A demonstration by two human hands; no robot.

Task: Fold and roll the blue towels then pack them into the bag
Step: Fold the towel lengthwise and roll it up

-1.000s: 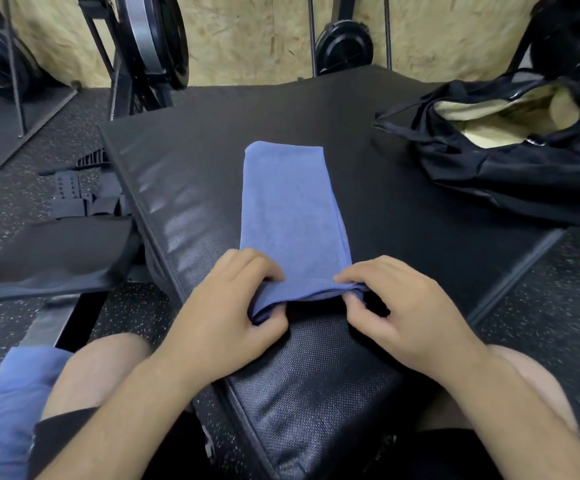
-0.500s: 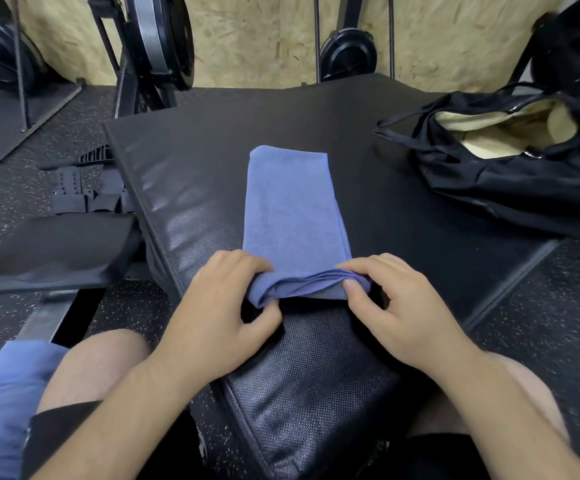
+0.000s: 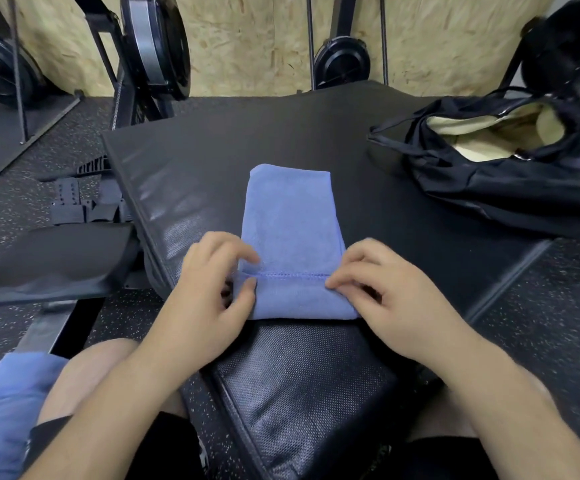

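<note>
— Where was the towel?

— The blue towel (image 3: 292, 220) lay flat on the black padded tabletop (image 3: 281, 133), folded into a long strip running away from me. Its near end was turned over onto itself, so a stitched hem ran straight across the strip.

— And your hands?

— My left grip (image 3: 208, 292) pinched the towel's left edge at that hem, thumb just below the stitching and fingers curled above it. My right grip (image 3: 392, 296) pinched the right edge on the same line, fingertips bent down onto the fold.

— Where was the bag?

— The black bag (image 3: 510, 188) sat on the tabletop well to the right of the towel and farther from me, not touching it. Its mouth gaped open and a pale lining showed inside.

— Anything else around?

— A second blue towel (image 3: 4, 410) lay bunched by my left knee, nearer me and well to the left of the towel. Beyond the towel's far end stood a chipboard wall (image 3: 247, 36) with a black disc (image 3: 342, 62) in front of it.
</note>
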